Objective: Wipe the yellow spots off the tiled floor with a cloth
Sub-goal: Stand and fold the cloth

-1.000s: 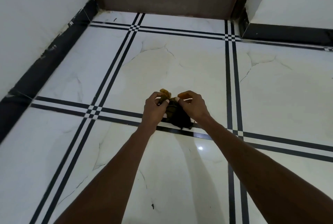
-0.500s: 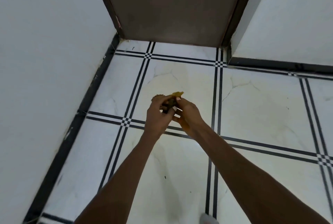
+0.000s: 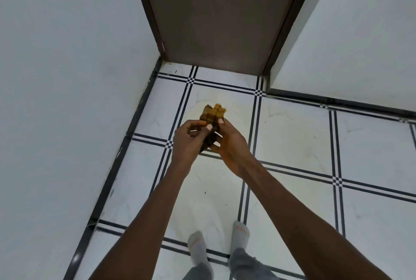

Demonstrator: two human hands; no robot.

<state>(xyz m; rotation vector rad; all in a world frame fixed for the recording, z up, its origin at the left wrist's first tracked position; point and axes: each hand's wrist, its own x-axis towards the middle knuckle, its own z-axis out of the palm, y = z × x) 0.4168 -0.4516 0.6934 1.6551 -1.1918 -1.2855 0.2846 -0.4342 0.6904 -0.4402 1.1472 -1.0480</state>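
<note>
Standing on the tiled floor (image 3: 292,144), the person holds a small bunched cloth (image 3: 212,120) up between both hands, well above the tiles. The left hand (image 3: 188,142) pinches the cloth's left side with thumb and fingertips, and the right hand (image 3: 229,142) cups it from the right and below, thumb pressed on its front; the two hands touch each other around the fabric. The cloth is checked, yellow-brown at its top, where a frayed edge sticks up past the fingertips, and darker lower down where it disappears between the palms. Behind the cloth, the white tile with black double lines carries a faint yellowish smear (image 3: 198,108) just past the hands. Two feet in grey socks (image 3: 240,232) stand on the tiles near the bottom edge of the view. A brown door (image 3: 216,21) closes the far end of the floor, between white walls (image 3: 67,77) with a dark skirting strip (image 3: 126,140) along their base.
</note>
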